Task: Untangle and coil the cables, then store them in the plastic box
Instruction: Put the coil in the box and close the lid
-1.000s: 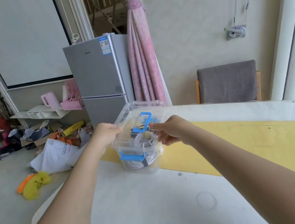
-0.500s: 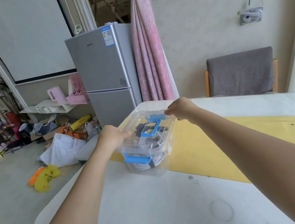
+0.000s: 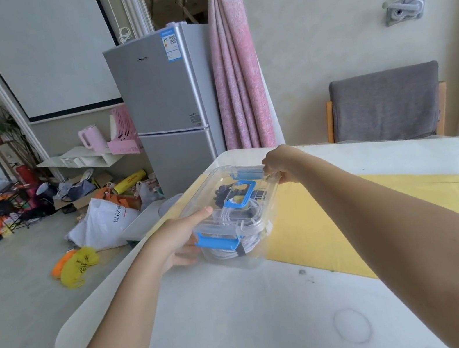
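Note:
A clear plastic box (image 3: 267,239) with a lid, a blue handle and blue clips stands on the white table (image 3: 248,324) near its far left corner. Coiled white cables (image 3: 229,247) and dark cables (image 3: 222,192) lie inside it. My left hand (image 3: 181,239) grips the box's near left side, thumb lying on the lid, beside the near blue clip (image 3: 217,242). My right hand (image 3: 280,165) curls over the far right corner of the lid, next to the far blue clip (image 3: 245,174).
A yellow mat (image 3: 381,208) covers the table's right part, just under the box's right edge. A grey chair (image 3: 385,106) stands behind the table. A fridge (image 3: 167,108), a pink curtain and floor clutter with bags (image 3: 102,224) lie beyond the left edge.
My right hand moved from the lid's blue handle to the far right corner. The lid now lies flat on the box. My view shifted closer and lower.

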